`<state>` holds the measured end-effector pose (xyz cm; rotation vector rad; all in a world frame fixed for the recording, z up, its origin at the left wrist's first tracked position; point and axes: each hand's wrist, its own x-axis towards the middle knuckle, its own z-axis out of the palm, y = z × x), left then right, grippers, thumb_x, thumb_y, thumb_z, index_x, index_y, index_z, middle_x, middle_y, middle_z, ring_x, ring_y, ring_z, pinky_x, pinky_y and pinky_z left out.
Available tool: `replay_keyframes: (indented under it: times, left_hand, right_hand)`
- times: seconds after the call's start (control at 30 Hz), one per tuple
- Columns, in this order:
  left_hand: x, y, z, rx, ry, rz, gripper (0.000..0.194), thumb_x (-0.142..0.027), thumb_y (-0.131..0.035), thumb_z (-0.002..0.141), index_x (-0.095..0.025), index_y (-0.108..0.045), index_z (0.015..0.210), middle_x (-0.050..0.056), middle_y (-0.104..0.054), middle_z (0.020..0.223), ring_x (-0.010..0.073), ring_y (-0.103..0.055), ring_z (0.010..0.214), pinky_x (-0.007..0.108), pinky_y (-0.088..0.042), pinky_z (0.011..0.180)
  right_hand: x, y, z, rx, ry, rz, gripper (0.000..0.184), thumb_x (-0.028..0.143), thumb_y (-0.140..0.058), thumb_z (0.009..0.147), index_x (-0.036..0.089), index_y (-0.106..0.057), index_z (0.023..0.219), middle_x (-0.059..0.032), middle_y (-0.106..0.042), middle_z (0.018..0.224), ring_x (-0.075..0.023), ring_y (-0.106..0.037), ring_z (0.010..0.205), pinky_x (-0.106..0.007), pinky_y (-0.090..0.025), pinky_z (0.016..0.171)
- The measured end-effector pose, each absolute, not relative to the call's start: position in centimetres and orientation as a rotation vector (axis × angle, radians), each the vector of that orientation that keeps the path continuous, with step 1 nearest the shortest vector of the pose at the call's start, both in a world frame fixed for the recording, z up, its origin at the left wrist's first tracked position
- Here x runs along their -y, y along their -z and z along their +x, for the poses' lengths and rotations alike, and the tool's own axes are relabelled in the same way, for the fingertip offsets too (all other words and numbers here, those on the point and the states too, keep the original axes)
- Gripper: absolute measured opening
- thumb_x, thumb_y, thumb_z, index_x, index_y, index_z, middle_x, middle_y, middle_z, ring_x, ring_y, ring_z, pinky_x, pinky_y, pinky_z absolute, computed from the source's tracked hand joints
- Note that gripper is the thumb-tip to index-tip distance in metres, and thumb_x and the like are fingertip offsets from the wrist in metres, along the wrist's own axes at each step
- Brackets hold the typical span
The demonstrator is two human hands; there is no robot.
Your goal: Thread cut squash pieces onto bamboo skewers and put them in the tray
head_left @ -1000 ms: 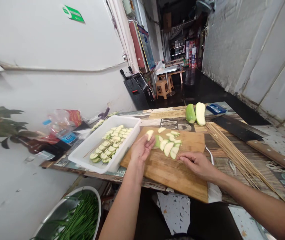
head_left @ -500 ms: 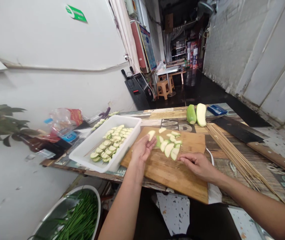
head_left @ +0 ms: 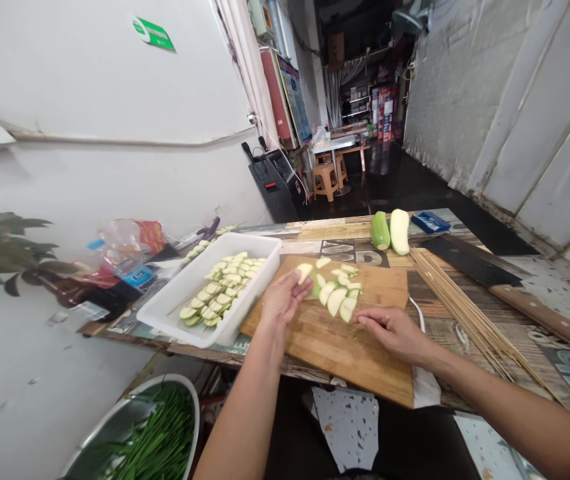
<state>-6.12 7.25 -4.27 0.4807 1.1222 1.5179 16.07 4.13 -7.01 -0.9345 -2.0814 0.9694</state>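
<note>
My left hand (head_left: pixel 285 297), palm turned up, pinches a pale half-round zucchini slice (head_left: pixel 305 272) over the left side of a wooden cutting board (head_left: pixel 337 357). On the right, my right hand (head_left: pixel 389 330) grips the end of a bamboo skewer, mostly hidden by fingers and slices. Several zucchini slices (head_left: pixel 335 301) with green rims lie in a row at its far end; which of them are threaded is hard to tell. More loose slices (head_left: pixel 349 269) rest behind them on the board. Left of the board, a white plastic tray (head_left: pixel 257 281) holds rows of skewered slices (head_left: pixel 222 287).
Behind the board stand a green zucchini piece (head_left: pixel 379 231) and a pale cut one (head_left: pixel 399 232), beside a blue dish (head_left: pixel 431 222). Bare skewers (head_left: pixel 457 310) and a cleaver (head_left: pixel 469 260) lie right. Bottles (head_left: pixel 77 290) stand left; a metal basin (head_left: pixel 195 400) of green stalks sits below.
The camera view has shifted slightly. Both hands keep nearly the same positions, with the slice in the left and the skewer in the right.
</note>
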Motion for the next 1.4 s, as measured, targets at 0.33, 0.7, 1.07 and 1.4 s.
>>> replay_keyframes:
  times: [0.33,0.7,1.07,1.4]
  left_hand:
    - [-7.2,4.2,-5.4,-1.08,-1.513,0.503,0.011,-0.008,-0.061,0.072,-0.01,-0.059,0.082,0.009,-0.066,0.074,0.0174,-0.066,0.067,0.033,-0.052,0.073]
    - [-8.1,4.1,-3.4,-0.921,-1.612,0.159,0.007,-0.019,-0.054,0.081,-0.012,-0.053,0.08,0.01,-0.065,0.081,0.0203,-0.065,0.081,0.029,-0.055,0.067]
    - [-8.3,4.1,-2.7,-0.916,-1.691,0.174,0.003,-0.013,-0.053,0.08,-0.011,-0.052,0.078,0.011,-0.063,0.086,0.0205,-0.065,0.084,0.03,-0.055,0.071]
    - [-8.1,4.5,-2.0,-0.923,-1.749,0.182,0.004,-0.012,-0.053,0.08,-0.011,-0.049,0.077,0.011,-0.063,0.082,0.0212,-0.065,0.081,0.032,-0.055,0.07]
  right_hand:
    - [-4.1,7.1,16.0,2.078,-0.965,-0.927,0.028,0.027,-0.04,0.084,0.016,-0.066,0.085,-0.0034,-0.067,0.077,-0.016,-0.06,0.071,-0.024,-0.044,0.064]
    - [-4.0,7.4,15.5,2.068,-0.941,-0.898,0.027,0.026,-0.041,0.084,0.017,-0.067,0.083,-0.0034,-0.068,0.08,-0.0166,-0.06,0.074,-0.025,-0.045,0.068]
    - [-3.6,7.8,15.5,2.065,-0.919,-0.913,0.026,0.024,-0.039,0.086,0.017,-0.064,0.086,-0.0033,-0.067,0.082,-0.0155,-0.06,0.074,-0.024,-0.044,0.069]
    - [-3.6,7.6,15.3,2.072,-0.886,-0.956,0.025,0.022,-0.039,0.085,0.017,-0.064,0.083,-0.0029,-0.066,0.077,-0.0152,-0.059,0.07,-0.023,-0.042,0.065]
